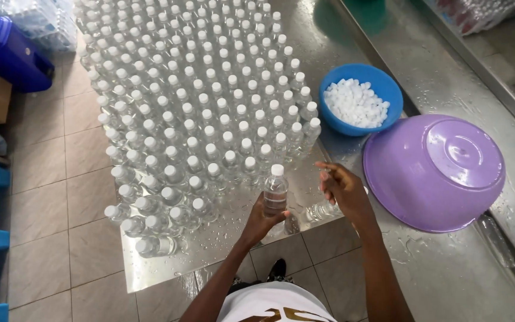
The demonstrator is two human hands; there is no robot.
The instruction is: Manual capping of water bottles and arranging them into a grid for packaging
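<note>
While the steel table (436,280) is seen from above, these points can be told:

Left hand (261,222): closed around the lower body of a bottle (275,191), which is held upright just above the table's near edge.
Bottle: clear, filled, fitted with a white cap; it is kept just in front of the nearest row of the bottle block (204,101).
Right hand (344,189): open, fingers loosely spread, nothing gripped; it is held beside the bottle, apart from it.
Lying bottle (322,211): what seems to be a second clear bottle is seen on its side under the right hand; contact cannot be told.
Bottle block: many capped bottles are packed upright in rows on the wet table.
Blue bowl (382,80): filled with white caps (356,102), set right of the block.
Purple basin (434,172): turned upside down, placed just right of the right hand.
</note>
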